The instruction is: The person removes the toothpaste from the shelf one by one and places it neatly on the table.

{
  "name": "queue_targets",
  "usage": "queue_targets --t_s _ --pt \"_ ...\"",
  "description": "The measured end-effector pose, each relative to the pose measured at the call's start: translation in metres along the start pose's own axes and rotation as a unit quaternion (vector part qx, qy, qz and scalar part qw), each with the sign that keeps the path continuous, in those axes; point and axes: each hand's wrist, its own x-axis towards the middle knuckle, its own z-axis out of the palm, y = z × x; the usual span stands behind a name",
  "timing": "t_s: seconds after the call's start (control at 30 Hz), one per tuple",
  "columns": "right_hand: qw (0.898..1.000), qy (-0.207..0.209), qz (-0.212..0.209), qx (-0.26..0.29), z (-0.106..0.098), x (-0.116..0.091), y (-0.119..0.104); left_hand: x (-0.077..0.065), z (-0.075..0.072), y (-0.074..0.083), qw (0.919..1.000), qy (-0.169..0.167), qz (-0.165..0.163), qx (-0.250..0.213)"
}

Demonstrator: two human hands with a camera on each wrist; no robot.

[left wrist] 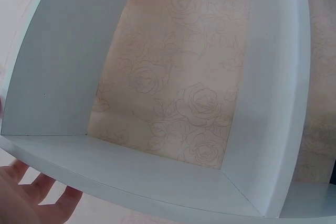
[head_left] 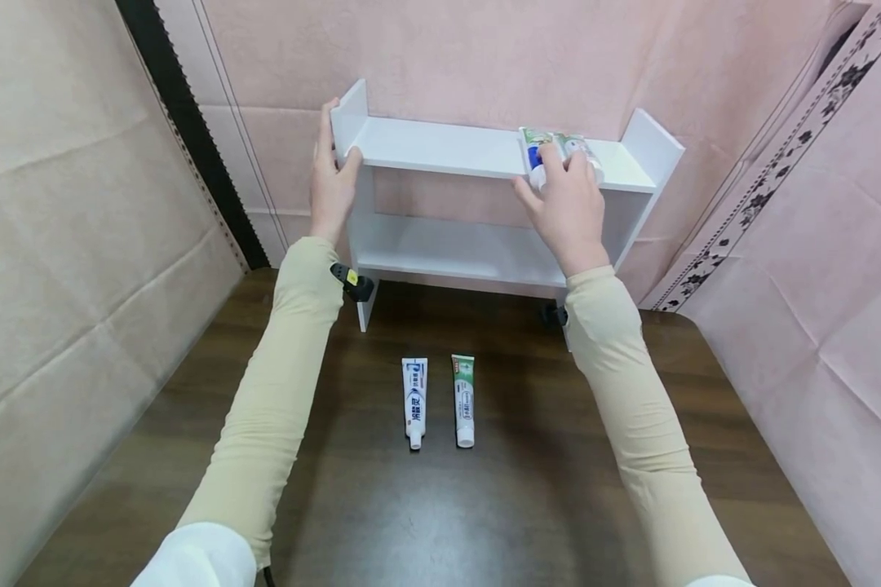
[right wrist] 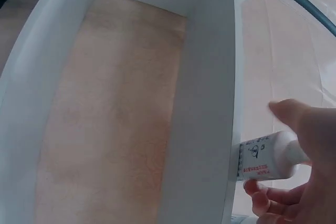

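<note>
A white two-tier shelf (head_left: 440, 147) stands on the table against the pink backdrop. My left hand (head_left: 332, 183) grips its left side panel near the top, the thumb at the front edge and the fingers on the outer side. At the right end of the upper board, my right hand (head_left: 568, 204) is over two toothpaste tubes: one with a blue patch (head_left: 534, 156) and a green and white one (head_left: 574, 145), partly hidden by the fingers. In the right wrist view the thumb stands apart from a tube (right wrist: 265, 156), with bent fingers beneath it.
On the brown table (head_left: 426, 522) in front of the shelf lie a blue and white toothpaste tube (head_left: 414, 399) and a green and white toothpaste tube (head_left: 464, 401), side by side. Pale cloth walls (head_left: 81, 204) enclose the table on both sides and the back.
</note>
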Motion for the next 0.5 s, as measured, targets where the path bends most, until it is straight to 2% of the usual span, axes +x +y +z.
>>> queue_targets --t_s 0.3,0.5 --pt "0.998 0.050 -0.004 -0.027 0.011 0.000 0.001 -0.004 -0.001 0.001 1.0000 -0.004 -0.006 0.000" --pt "0.996 0.084 -0.023 -0.013 0.016 -0.003 0.002 -0.012 -0.002 0.013 1.0000 -0.002 -0.005 -0.001"
